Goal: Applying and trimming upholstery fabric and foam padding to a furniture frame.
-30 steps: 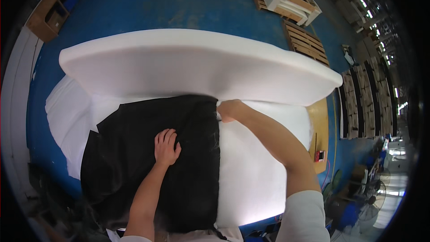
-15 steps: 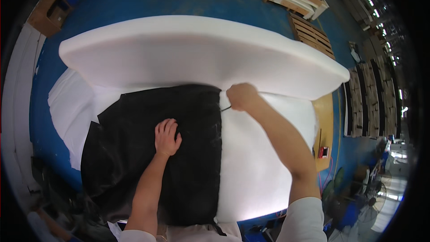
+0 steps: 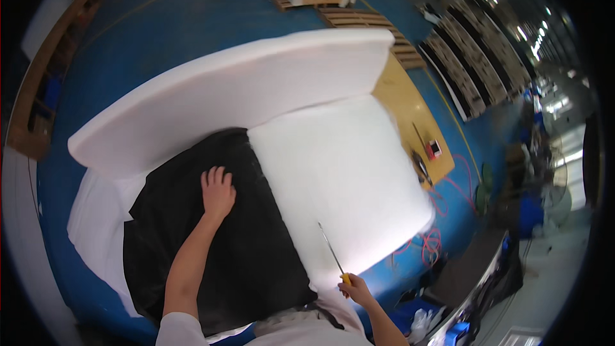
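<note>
My left hand lies spread on a sheet of black fabric, its fingers apart. That fabric covers the left part of the seat of a white padded sofa frame, whose long backrest curves along the far side. My right hand, near my body, is closed around the yellow handle of a screwdriver. Its long thin shaft points up and away over the white seat padding. The black fabric's straight right edge runs from the backrest down to the seat's front.
Beyond the sofa's right end, a wooden board carries a dark hand tool and a small red box. Red hose coils on the blue floor. Wooden pallets and stacked panels stand farther off.
My right hand has drawn back from the fabric edge by the backrest toward my body, with the screwdriver in it. The left hand stays on the fabric. The view has turned right.
</note>
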Demonstrator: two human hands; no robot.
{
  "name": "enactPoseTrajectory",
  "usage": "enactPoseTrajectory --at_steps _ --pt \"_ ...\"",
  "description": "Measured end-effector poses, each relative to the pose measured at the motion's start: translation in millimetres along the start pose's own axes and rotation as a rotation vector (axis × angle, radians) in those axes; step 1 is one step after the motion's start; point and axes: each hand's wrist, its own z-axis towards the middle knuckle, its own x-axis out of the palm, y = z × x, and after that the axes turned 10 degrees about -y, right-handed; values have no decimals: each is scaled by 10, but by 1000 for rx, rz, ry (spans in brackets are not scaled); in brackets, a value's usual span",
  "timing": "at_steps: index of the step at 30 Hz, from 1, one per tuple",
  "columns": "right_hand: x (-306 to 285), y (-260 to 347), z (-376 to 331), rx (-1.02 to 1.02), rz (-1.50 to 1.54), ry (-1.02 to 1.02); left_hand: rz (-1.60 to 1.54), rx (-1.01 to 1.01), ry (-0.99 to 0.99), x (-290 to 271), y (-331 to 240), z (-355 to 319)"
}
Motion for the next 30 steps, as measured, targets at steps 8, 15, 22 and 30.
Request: enactPoseTrajectory --at_steps 8,15,22,30 --pt "-556 -776 -485 4 73 -173 44 125 551 -2 -759 19" --pt "-1550 -820 121 -133 523 -364 -7 115 462 -238 -1803 -1200" --pt "-3141 86 1886 -325 312 -519 -89 154 580 -660 -2795 -2839" --pt "-3451 844 2823 -561 -377 -761 -308 -31 730 -812 -2922 -3211"
